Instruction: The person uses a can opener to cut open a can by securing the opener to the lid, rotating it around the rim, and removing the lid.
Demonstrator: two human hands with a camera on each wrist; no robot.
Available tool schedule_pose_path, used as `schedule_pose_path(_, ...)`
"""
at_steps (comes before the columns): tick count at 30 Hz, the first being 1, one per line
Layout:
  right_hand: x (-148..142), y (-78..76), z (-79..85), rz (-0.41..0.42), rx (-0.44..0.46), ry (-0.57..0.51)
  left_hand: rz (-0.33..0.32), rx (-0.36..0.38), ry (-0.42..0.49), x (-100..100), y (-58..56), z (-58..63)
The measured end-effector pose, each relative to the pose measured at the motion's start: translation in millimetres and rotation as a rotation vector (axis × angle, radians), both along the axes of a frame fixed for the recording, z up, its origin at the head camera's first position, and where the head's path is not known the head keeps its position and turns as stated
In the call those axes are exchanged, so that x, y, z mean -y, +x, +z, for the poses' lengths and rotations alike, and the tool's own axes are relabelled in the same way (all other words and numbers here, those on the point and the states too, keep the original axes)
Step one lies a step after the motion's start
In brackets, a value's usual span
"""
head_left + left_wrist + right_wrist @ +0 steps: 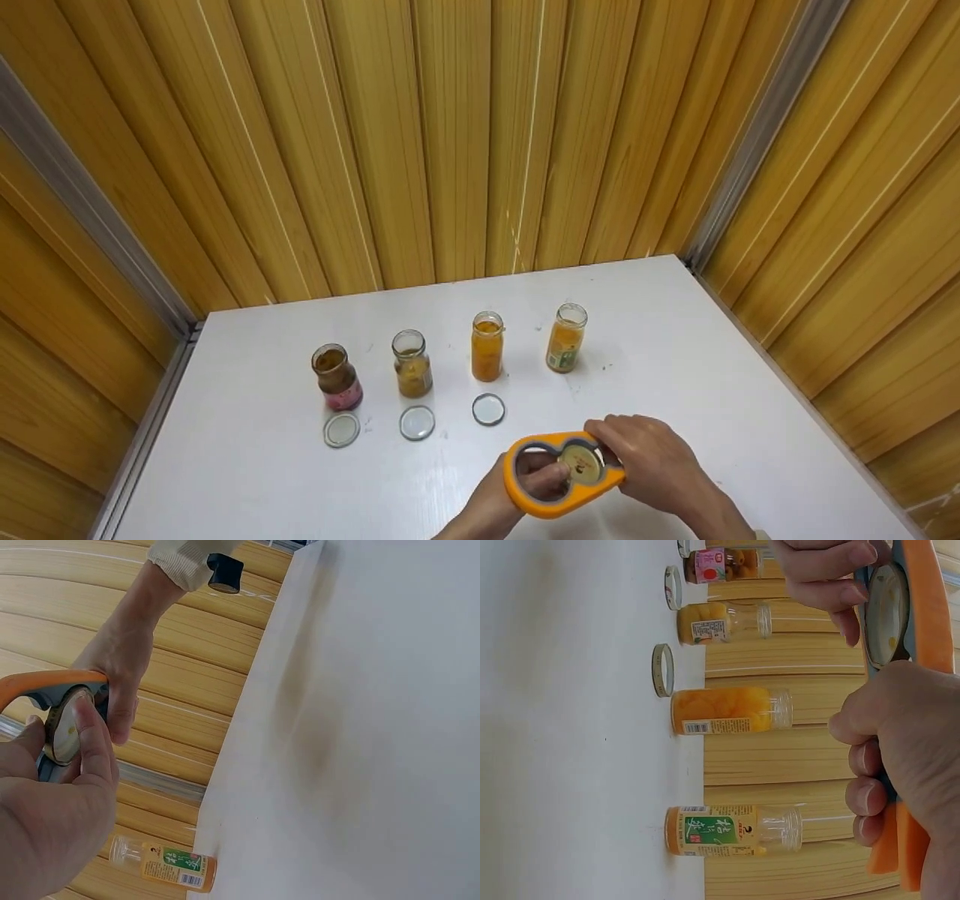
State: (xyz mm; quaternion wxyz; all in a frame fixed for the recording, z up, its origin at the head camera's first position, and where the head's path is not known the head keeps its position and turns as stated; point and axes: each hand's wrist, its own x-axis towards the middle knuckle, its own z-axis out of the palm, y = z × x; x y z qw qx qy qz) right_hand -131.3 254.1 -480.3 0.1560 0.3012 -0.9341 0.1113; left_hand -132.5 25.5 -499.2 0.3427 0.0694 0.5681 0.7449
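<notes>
An orange jar opener (pixel 512 480) with a grey inner lining is held over the front of the table. My right hand (pixel 656 457) grips its handle end. Inside one of its rings sits a round gold metal lid (pixel 583 465). My left hand (pixel 495 495) reaches through from below and pinches that lid, thumb on the top. In the left wrist view, the left fingertips lie against the lid's pale underside (pixel 66 733). No jar is under this lid.
Four open glass jars stand in a row behind the hands: a dark pink-labelled one (pixel 343 390), two with yellow and orange fruit (pixel 414 375) (pixel 487 352), and a green-labelled one (pixel 564 349). Three lids (pixel 342 430) (pixel 417 422) (pixel 489 409) lie before the left jars. Wood-patterned walls enclose the white table (pixel 247 465).
</notes>
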Motion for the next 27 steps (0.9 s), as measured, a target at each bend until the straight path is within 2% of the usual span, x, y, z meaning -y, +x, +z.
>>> schedule_pose_path(5,0.6,1.3,-4.4,0.006,0.004,-0.008,-0.022,-0.018,0.028,0.6,0.7,-2.2)
schedule_pose_path(17,1.8,2.7,-8.8,0.027,0.069,-0.054,-0.016,-0.008,-0.008,1.2,-1.4,-3.6)
schedule_pose_path(23,2.0,4.4,-8.3,-0.032,0.044,-0.006,0.005,0.003,-0.080,3.8,0.0,-5.5)
schedule_pose_path(27,0.8,5.4,-8.5,-0.033,0.051,0.002,-0.002,0.009,-0.150,5.8,0.1,-6.1)
